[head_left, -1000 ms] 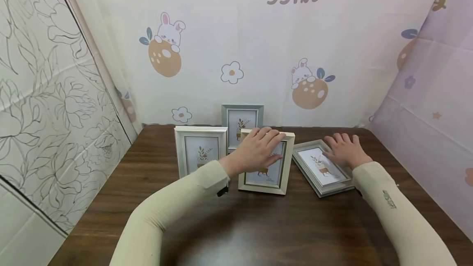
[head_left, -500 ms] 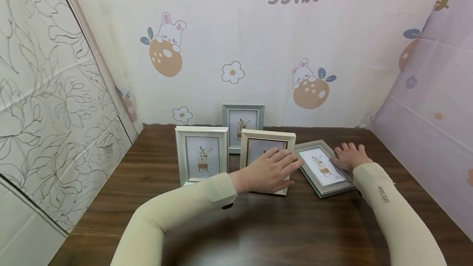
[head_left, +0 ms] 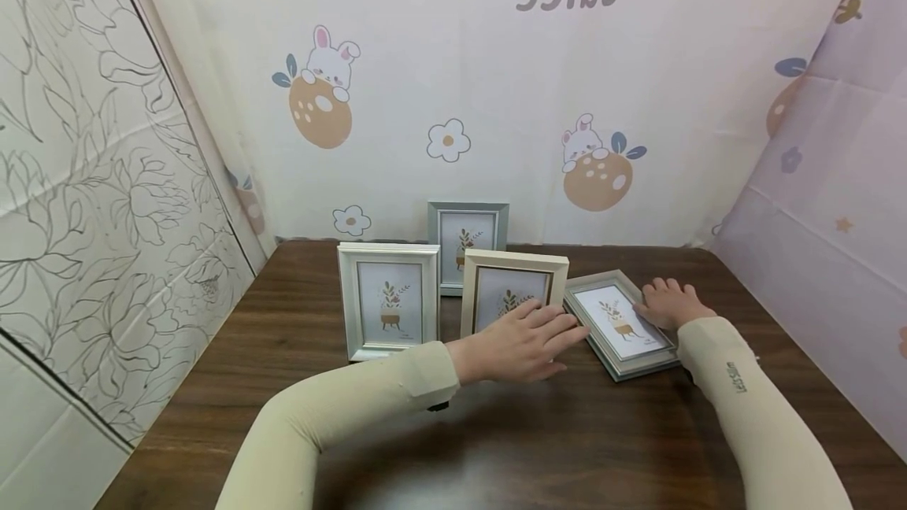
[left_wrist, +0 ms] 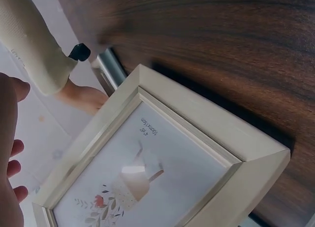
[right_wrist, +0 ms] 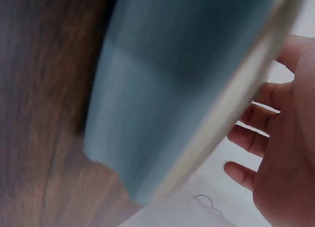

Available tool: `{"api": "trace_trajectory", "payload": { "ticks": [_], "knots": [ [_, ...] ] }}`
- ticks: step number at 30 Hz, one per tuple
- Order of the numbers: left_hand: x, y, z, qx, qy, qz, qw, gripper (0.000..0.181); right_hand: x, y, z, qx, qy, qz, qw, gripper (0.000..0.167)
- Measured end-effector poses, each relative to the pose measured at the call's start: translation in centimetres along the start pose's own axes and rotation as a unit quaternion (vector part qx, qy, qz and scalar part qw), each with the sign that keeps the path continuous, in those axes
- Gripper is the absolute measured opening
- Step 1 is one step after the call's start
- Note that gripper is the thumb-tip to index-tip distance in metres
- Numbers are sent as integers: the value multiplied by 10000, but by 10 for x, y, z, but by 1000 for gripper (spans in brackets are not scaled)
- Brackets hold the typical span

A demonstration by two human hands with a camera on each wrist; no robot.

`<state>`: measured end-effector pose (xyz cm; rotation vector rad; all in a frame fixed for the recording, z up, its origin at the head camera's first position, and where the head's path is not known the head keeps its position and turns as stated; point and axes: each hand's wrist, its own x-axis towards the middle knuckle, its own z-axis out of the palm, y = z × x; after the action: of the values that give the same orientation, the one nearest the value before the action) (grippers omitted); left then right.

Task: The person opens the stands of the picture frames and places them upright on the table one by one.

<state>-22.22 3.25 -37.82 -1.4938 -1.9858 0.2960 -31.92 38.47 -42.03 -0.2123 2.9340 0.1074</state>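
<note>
My left hand [head_left: 513, 343] hovers before a standing cream photo frame [head_left: 560, 266], covering its lower part. Its fingers are extended and hold nothing; the left wrist view shows a gap between this hand [left_wrist: 9, 173] and the frame [left_wrist: 197, 118]. On the right, frames lie stacked: a pale photo frame [head_left: 581, 283], picture up, on a blue-grey one [right_wrist: 142, 99]. My right hand [head_left: 669, 304] lies at the stack's right edge, thumb over the border. In the right wrist view its fingers [right_wrist: 241, 173] are loosely extended; whether they touch is unclear.
A white photo frame [head_left: 347, 297] stands upright at the left. Behind stands a grey-green photo frame [head_left: 434, 238], partly hidden. All rest on a dark wooden table [head_left: 283, 337]. A printed curtain [head_left: 453, 61] closes off the back, and panels flank both sides.
My left hand has let go of the cream frame's top edge and come down and toward me in front of it. My right hand has shifted slightly right along the stack.
</note>
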Motion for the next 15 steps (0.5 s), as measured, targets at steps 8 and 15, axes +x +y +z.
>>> {"api": "trace_trajectory", "payload": {
  "ticks": [8,15],
  "knots": [
    [0,-2,-3,-206,-91,-84,9997,61,1,0,0,496,144,-51,9987,55],
    [0,-9,-8,-153,-187,-225,9995,62,3,-1,-14,754,705,63,9946,45]
  ]
}}
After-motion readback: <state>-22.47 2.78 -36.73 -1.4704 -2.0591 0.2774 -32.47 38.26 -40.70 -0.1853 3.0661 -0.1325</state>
